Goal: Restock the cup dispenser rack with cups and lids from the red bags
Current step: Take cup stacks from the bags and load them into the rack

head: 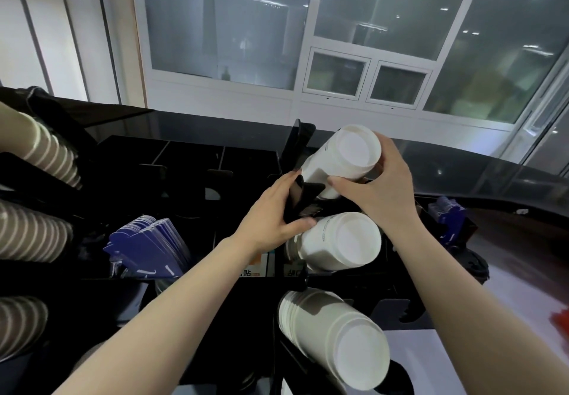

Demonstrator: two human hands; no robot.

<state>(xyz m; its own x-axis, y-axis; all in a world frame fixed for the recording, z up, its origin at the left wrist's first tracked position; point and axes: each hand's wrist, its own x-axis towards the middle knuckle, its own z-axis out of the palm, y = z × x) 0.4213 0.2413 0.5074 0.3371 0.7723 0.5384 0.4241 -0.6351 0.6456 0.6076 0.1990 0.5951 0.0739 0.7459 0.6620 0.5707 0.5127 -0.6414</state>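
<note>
A black cup dispenser rack fills the middle of the view. My right hand grips a stack of white paper cups lying in the rack's top right slot, bases toward me. My left hand holds a black divider panel just left of that slot, thumb beside a second stack of white cups in the slot below. A third white stack lies in the lowest right slot. A sliver of red bag shows at the right edge.
Stacks of striped brown cups fill the slots at the left edge. Blue cup sleeves stand in a middle compartment, and more blue sleeves sit at the right. A dark counter runs behind the rack under a window.
</note>
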